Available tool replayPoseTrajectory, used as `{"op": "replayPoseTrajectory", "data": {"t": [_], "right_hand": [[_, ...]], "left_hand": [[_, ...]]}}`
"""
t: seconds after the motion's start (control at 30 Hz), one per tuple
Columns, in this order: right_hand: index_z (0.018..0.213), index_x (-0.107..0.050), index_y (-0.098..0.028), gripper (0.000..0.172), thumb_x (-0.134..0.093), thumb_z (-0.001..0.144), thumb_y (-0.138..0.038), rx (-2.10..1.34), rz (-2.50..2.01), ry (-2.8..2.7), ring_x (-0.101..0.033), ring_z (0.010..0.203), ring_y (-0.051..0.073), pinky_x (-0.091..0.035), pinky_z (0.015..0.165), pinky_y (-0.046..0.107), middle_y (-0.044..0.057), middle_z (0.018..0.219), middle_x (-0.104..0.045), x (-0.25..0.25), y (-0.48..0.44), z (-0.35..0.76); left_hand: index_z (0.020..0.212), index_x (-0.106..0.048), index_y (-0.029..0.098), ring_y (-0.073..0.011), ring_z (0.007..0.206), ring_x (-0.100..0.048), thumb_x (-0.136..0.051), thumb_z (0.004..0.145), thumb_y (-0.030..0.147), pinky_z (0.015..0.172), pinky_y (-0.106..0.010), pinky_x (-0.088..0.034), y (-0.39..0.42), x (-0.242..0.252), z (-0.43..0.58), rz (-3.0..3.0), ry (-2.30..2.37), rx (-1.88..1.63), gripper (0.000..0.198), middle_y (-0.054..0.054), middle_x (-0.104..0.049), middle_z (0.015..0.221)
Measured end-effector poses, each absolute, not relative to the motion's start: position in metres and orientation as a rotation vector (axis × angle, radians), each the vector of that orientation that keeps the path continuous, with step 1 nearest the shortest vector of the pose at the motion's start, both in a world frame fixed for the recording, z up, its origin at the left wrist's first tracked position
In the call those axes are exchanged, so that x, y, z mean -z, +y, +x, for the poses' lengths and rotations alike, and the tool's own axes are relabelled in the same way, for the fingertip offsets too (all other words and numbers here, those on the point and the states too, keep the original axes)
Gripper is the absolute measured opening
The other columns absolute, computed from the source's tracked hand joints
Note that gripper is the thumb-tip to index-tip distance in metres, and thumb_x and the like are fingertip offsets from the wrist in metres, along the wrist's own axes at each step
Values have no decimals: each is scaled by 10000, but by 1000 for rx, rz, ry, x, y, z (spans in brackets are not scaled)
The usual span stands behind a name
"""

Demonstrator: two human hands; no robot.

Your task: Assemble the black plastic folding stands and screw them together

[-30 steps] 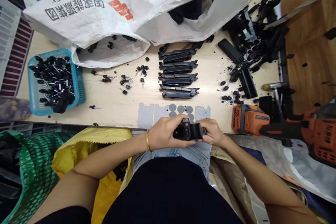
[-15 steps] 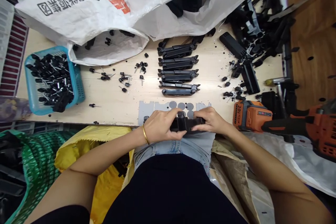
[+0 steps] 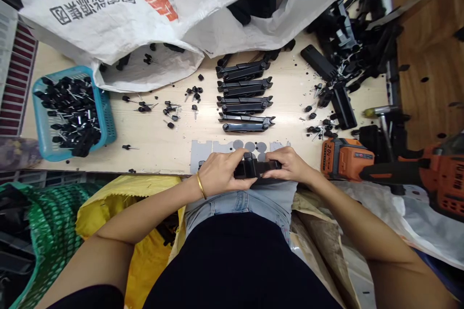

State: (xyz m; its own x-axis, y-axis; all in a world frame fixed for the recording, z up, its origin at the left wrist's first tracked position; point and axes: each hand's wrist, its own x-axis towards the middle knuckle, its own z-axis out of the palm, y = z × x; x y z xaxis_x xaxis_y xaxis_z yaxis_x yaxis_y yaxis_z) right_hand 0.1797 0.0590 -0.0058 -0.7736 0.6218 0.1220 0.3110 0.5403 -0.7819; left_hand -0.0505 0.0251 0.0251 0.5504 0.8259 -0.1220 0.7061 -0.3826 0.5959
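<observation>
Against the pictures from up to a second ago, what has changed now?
The left hand and right hand have moved slightly forward, away from the body. The black part they hold has been turned, its curved right end now looking narrower. Neither hand let go. The black assemblies, blue basket and orange power tool stayed put.

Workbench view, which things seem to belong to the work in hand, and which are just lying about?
Likely in the work:
- black part, held by left hand and right hand
- row of similarly black assemblies

Apparently lying about, none being touched:
- orange power tool
- hammer-like tool
- scattered black-headed pins
- blue basket
</observation>
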Motion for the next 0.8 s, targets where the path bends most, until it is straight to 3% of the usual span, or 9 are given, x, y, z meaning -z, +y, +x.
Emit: {"op": "replayPoseTrajectory", "data": {"t": [0.33,0.53,0.63,0.8], "right_hand": [[624,-508,-166,582,-381,864,-680,-558,-783,-2557,-405,423,86,-257,476,220,-26,448,-435,-3,56,176],[618,-492,-165,539,-404,890,-622,-376,-819,-2695,-380,409,88,-240,475,238,-16,466,-466,-37,50,170],[618,-499,-162,540,-430,874,-633,-535,-871,-2659,-360,398,76,-237,460,231,-28,456,-448,-49,46,167],[593,-461,-162,593,-290,926,-623,-1060,-975,-2190,-341,386,43,-254,416,178,-52,443,-394,-38,32,152]], "left_hand": [[1004,-484,148,-222,613,-683,-537,775,561,466,-253,-386,28,-42,-53,2394,1208,-81,475,-30,-691,731],[917,-480,154,-187,505,-630,-530,817,479,413,-237,-305,29,-53,-71,2544,1106,-19,344,3,-629,599],[906,-470,162,-161,477,-600,-500,829,485,415,-228,-324,26,-49,-69,2487,1086,-282,334,17,-598,583],[920,-444,183,-103,463,-556,-422,856,507,445,-196,-402,22,-48,-60,2111,1109,-675,330,38,-568,612]]}}
